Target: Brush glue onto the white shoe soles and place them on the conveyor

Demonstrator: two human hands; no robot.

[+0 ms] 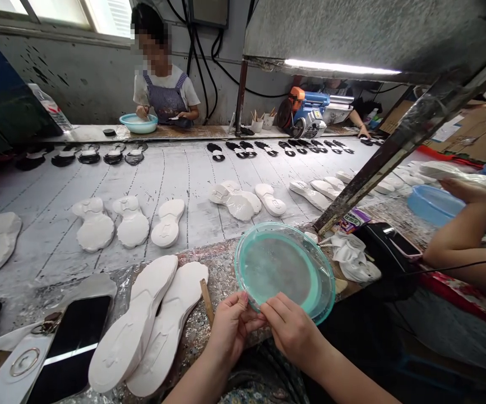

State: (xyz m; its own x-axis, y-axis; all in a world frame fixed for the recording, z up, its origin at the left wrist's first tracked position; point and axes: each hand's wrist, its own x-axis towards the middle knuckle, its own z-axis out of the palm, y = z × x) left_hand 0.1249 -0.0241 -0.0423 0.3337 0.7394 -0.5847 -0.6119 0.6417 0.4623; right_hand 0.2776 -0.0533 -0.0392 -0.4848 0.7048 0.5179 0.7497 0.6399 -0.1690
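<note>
A teal plastic bowl (pixel 325 275) with a clear outer rim and a cloudy pale inside sits at the near table edge. Right in front of its near rim, my left hand (pixel 233 324) is closed, thumb against curled fingers. My right hand (pixel 290 326) is pinched beside it, the fingertips of both almost meeting. Whatever lies between the fingers, if anything, is too small or hidden. To the left, two white shoe soles (pixel 135 331) lie partly overlapped, and a flat wooden stick (pixel 206 300) rests between them and the bowl.
White soles (pixel 167 223) and black sandal pieces (pixel 215 151) line the pale belt (pixel 192 174). A slanted metal post (pixel 369 168) stands at right. Phones (pixel 72 348) lie left and right. One co-worker (pixel 165 92) sits opposite with a bowl; another's arm (pixel 461 224) is at right.
</note>
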